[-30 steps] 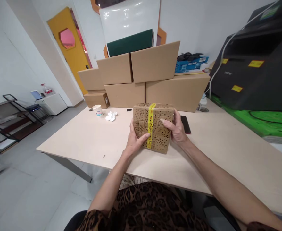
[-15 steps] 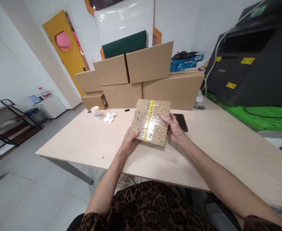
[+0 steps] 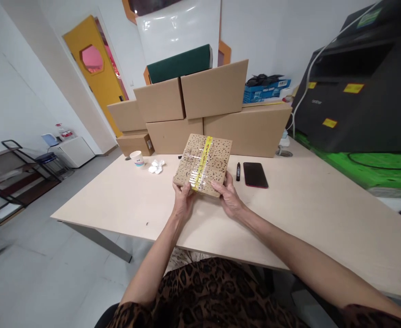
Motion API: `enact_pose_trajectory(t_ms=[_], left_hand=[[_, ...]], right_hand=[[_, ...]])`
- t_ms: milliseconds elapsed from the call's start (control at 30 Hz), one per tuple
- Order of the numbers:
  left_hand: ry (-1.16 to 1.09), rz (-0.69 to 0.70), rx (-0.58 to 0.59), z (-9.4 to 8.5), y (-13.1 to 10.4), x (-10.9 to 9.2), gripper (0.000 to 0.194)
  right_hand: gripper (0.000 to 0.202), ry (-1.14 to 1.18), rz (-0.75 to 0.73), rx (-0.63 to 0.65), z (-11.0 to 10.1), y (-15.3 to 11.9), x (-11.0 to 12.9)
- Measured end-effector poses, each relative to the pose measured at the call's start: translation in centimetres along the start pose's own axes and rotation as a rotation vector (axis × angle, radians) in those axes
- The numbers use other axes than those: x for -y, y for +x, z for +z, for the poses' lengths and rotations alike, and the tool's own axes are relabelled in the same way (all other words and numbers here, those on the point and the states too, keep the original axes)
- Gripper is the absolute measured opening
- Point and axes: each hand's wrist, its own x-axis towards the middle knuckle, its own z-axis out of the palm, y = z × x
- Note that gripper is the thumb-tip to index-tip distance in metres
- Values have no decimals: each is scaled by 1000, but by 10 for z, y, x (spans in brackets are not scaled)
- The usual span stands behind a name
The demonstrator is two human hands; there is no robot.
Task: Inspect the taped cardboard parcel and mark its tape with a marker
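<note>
Between my hands is a flat brown cardboard box (image 3: 205,159), tilted toward me above the table. Dark speckles cover its face, and a yellow strip runs down it under shiny clear tape. My left hand (image 3: 182,198) grips the lower left corner with the thumb on top. At the lower right edge, my right hand (image 3: 228,195) is closed on the box, thumb across the face and fingers behind. To the right of the box lie a black marker (image 3: 238,171) and a dark phone or tablet (image 3: 255,175) with a reddish edge.
On the pale table (image 3: 118,200) a paper cup (image 3: 137,159) and crumpled tissue (image 3: 156,166) stand at the left. Stacked cartons (image 3: 175,136) line the back, a dark green box (image 3: 180,64) on top. A large black printer (image 3: 354,91) is at the right.
Both hands still hold the box, which has moved left and tipped further back. My right hand has slid down its right side. The marker and the whole dark device now show.
</note>
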Motion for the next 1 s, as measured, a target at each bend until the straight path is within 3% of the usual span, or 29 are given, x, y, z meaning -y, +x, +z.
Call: enact_pose_trajectory(t_ms=[100, 200, 367, 500, 733, 800, 900, 1000], left_hand=[[-62, 5, 45, 5, -6, 1, 79], [-51, 36, 9, 4, -6, -1, 74], [-15, 108, -27, -4, 1, -9, 69], [0, 117, -37, -9, 7, -6, 73], [-52, 28, 6, -11, 9, 0, 80], [-70, 40, -1, -10, 8, -2, 76], [-121, 103, -81, -10, 9, -4, 68], [-128, 97, -183, -13, 14, -4, 64]], right_hand=[[85, 2, -22, 22, 0, -3, -7], [86, 3, 0, 57, 0, -4, -7], [77, 59, 42, -16, -6, 8, 12], [66, 128, 29, -83, -13, 18, 22], [67, 128, 106, -68, -15, 19, 6], [67, 36, 150, -41, -24, 26, 5], [50, -248, 164, -19, -51, 45, 13], [44, -741, -57, -16, -85, 65, 28]])
